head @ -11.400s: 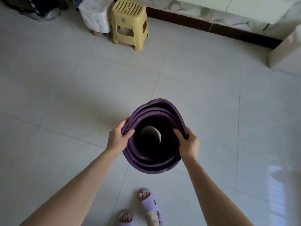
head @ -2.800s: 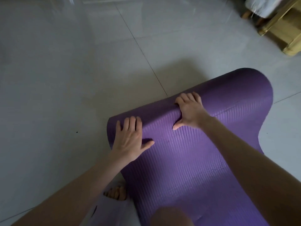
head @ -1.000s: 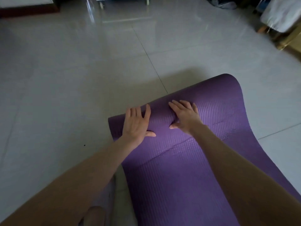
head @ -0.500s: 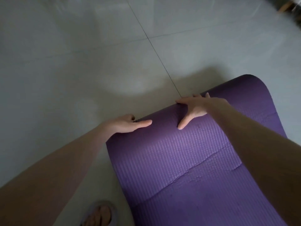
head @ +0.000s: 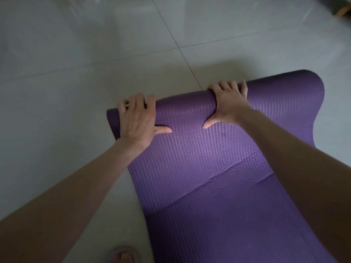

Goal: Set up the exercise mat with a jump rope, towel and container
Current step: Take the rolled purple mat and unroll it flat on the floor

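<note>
A purple ribbed exercise mat [head: 218, 186] lies partly unrolled on the pale tiled floor, running from the bottom right up to a remaining roll [head: 186, 105] at its far end. My left hand [head: 136, 120] grips the roll near its left end, fingers bent over the top and thumb on the near side. My right hand [head: 228, 105] grips the roll further right the same way. A crease crosses the flat part of the mat. No jump rope, towel or container is in view.
Glossy grey floor tiles [head: 76, 73] spread to the left and beyond the roll. My foot in a slipper [head: 123, 256] stands at the bottom edge, left of the mat. A bit of wooden furniture [head: 341, 11] shows at the top right corner.
The mat went from a roll held upright to lying on the floor, partly unrolled. In the last half second my left hand moved up onto the roll, and both hands now wrap over it.
</note>
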`<state>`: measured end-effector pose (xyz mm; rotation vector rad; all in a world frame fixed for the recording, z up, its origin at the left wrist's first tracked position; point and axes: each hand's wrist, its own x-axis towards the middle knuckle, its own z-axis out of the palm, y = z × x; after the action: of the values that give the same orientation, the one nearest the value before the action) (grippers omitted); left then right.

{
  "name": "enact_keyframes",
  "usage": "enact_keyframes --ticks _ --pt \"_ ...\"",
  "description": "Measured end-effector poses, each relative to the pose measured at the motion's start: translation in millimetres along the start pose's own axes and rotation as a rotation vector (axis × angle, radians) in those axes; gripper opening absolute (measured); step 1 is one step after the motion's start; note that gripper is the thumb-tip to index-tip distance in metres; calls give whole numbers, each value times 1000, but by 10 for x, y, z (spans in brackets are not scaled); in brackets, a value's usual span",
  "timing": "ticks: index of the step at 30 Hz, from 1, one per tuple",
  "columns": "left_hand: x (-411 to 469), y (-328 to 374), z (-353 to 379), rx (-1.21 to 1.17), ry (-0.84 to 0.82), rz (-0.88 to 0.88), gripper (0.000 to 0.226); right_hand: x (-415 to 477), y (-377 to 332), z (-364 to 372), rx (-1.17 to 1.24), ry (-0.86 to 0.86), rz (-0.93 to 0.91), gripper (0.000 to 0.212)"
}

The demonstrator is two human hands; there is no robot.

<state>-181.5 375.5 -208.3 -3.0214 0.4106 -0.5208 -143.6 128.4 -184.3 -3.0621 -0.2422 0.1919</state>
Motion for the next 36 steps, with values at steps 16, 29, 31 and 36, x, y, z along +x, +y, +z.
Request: enact_keyframes --ticks 16,29,31,36 --pt "253 -7 590 -151 -609 -142 120 394 -187 365 -105 -242 106 131" --pt "573 -379 40 -258 -894 -32 92 412 -361 -112 -47 -417 133 113" --pt "666 -467 -105 -298 -900 -16 85 391 -367 -243 -26 -414 147 107" --pt "788 -566 -451 -385 -963 32 75 249 -383 -551 82 -443 146 96"
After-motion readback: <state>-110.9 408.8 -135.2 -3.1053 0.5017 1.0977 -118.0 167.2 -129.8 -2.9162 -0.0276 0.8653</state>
